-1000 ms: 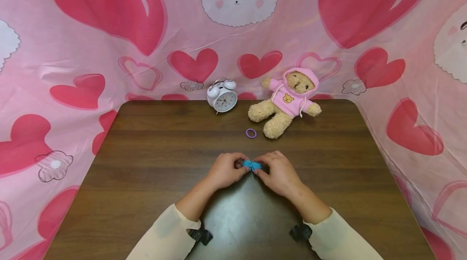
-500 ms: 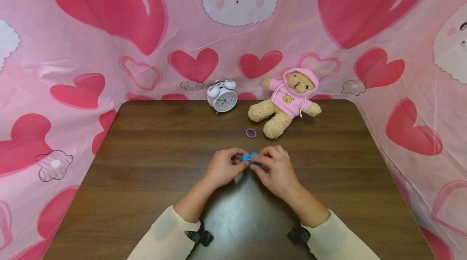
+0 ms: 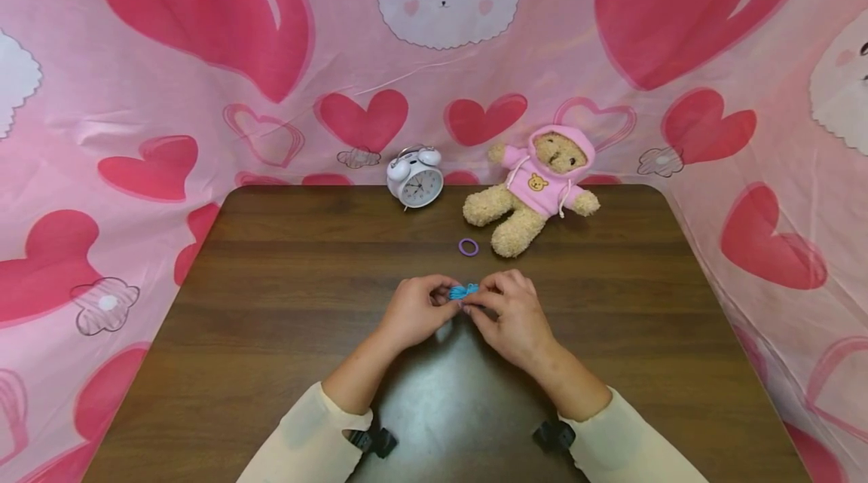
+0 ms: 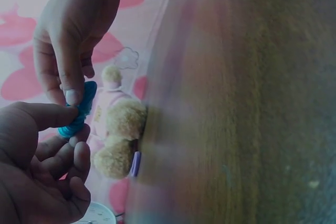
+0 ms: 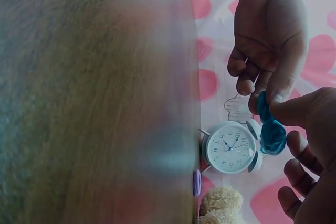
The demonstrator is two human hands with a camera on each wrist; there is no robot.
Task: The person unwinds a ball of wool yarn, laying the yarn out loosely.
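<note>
A small bundle of blue cord [image 3: 463, 292], its thin strands gathered together, is held between both hands above the table. My left hand [image 3: 419, 311] pinches its left end between thumb and fingers. From the other side, my right hand [image 3: 518, 317] pinches the bundle near its middle, with thumb and index finger meeting there and covering part of it. In the left wrist view, the cord [image 4: 79, 116] shows between the two hands' fingertips. The right wrist view shows a looped, rounded end of the cord [image 5: 273, 136] below the pinching thumbs.
Beyond the hands, a purple ring [image 3: 469, 247] lies on the brown wooden table [image 3: 285, 302]. A white twin-bell alarm clock [image 3: 417, 180] stands at the back edge. To its right sits a teddy bear [image 3: 536, 181] in a pink hoodie, before a pink heart-patterned cloth [image 3: 325, 8].
Both hands have moved slightly away from the body with the cord. My right fingers have shifted from its right end toward its middle. The last half second shows hardly any motion.
</note>
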